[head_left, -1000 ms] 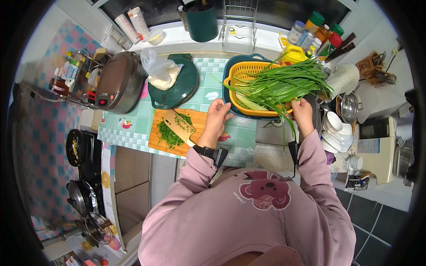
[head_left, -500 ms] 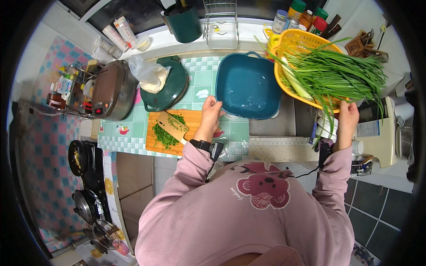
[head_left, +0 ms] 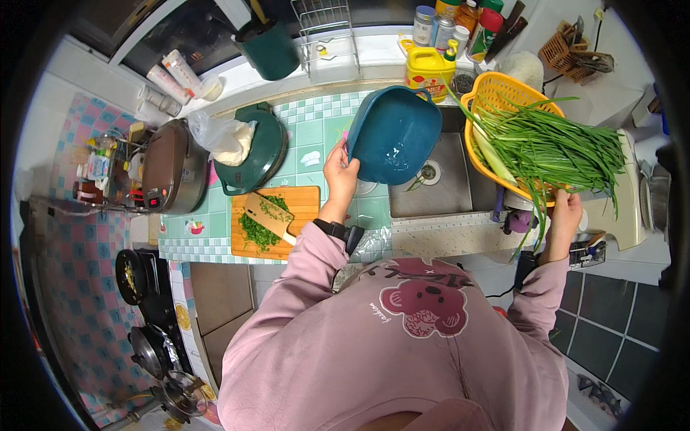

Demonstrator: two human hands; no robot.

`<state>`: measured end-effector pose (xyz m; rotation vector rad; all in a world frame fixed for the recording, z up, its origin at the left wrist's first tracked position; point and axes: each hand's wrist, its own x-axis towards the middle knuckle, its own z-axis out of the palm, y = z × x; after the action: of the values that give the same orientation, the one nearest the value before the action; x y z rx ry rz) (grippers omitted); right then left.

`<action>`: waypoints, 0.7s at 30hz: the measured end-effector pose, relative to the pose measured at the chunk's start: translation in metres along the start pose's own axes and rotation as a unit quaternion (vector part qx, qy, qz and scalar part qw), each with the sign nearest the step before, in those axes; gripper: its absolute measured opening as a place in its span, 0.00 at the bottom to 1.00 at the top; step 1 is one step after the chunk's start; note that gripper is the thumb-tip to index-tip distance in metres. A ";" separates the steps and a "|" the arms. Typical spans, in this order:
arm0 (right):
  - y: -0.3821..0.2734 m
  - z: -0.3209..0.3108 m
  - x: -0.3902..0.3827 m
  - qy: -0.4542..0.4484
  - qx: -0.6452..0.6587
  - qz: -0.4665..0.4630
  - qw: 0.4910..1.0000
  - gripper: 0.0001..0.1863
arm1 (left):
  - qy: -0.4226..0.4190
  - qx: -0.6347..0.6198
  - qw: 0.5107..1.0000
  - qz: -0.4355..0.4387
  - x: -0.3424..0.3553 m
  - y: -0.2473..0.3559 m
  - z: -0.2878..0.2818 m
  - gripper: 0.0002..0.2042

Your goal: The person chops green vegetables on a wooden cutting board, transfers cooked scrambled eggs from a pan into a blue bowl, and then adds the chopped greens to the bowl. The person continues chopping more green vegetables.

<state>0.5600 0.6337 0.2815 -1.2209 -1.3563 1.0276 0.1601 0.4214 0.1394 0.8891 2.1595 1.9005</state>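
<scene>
From where I stand, the left hand (head_left: 341, 171) is holding the near left edge of a blue plastic basin (head_left: 399, 136), with its thumb on the rim. The basin is tipped, and partly covers the left end of the metal sink (head_left: 431, 203). Shiny wet spots dot its inside.

The right hand (head_left: 568, 213) is gripping the near edge of a yellow colander (head_left: 523, 92), over by the right side of the sink. A big bunch of long green chives (head_left: 557, 140) lies in it and hangs over the side, next to one fat, pale stalk (head_left: 492, 151). Bits of green sit in the sink drain (head_left: 429, 174).

Left of the hands, a cleaver (head_left: 269, 215) lies on a wooden cutting board (head_left: 305, 205), on top of chopped greens (head_left: 255, 233). Behind that, a bag of dough (head_left: 230, 144) rests on a round green electric griddle (head_left: 269, 151), beside a brown rice cooker (head_left: 169, 169).
</scene>
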 end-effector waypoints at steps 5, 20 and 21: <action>0.013 -0.016 -0.010 0.013 -0.014 -0.006 1.000 0.07 | -0.035 0.071 0.994 0.071 0.003 0.025 0.030 0.09; 0.028 -0.042 -0.023 0.028 -0.011 -0.015 0.999 0.07 | -0.109 0.188 0.891 0.400 0.014 0.080 0.063 0.08; 0.028 -0.043 -0.024 0.029 0.015 0.004 0.999 0.06 | -0.105 0.186 0.888 0.407 0.015 0.084 0.062 0.07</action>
<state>0.6060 0.6126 0.2572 -1.2248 -1.2882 1.0082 0.2054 0.4855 0.2104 2.2448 2.2262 1.5006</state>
